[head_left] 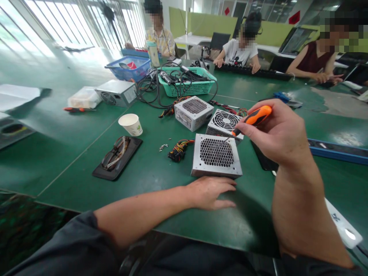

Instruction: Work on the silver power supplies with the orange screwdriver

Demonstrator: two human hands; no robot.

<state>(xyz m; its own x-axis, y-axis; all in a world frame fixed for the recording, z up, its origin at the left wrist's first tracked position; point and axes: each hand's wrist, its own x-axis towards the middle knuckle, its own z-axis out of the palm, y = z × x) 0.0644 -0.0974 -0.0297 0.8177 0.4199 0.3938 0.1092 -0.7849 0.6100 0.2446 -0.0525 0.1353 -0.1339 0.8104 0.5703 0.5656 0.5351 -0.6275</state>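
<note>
- A wide green table (86,153) fills the view, its surface made of joined panels with a seam running diagonally; a patch at the far right looks worn or peeled.
- The room is a bright office with tall windows at the left and green partitions behind; three other people sit at the far side, one with hands at a keyboard (253,72).
- A silver computer power supply (216,155) lies flat near the table's front edge, honeycomb grille facing up, with a bundle of coloured wires (178,148) at its left side.
- Two more power supply units (194,112) stand just behind it, and a teal basket (198,87) of cables sits farther back.
- The left hand (209,191) rests flat and unclenched on the table, touching the near edge of the power supply and grasping nothing.
- The right hand (276,134) is closed around an orange-handled screwdriver (253,118), tip at the unit's far right corner.
- Likely risks: the tip could slip off a screw and scratch the casing, since the unit is only lightly steadied.
- A paper cup (131,124) stands near, and tiny loose screws (163,146) on the table could roll away if knocked.
</note>
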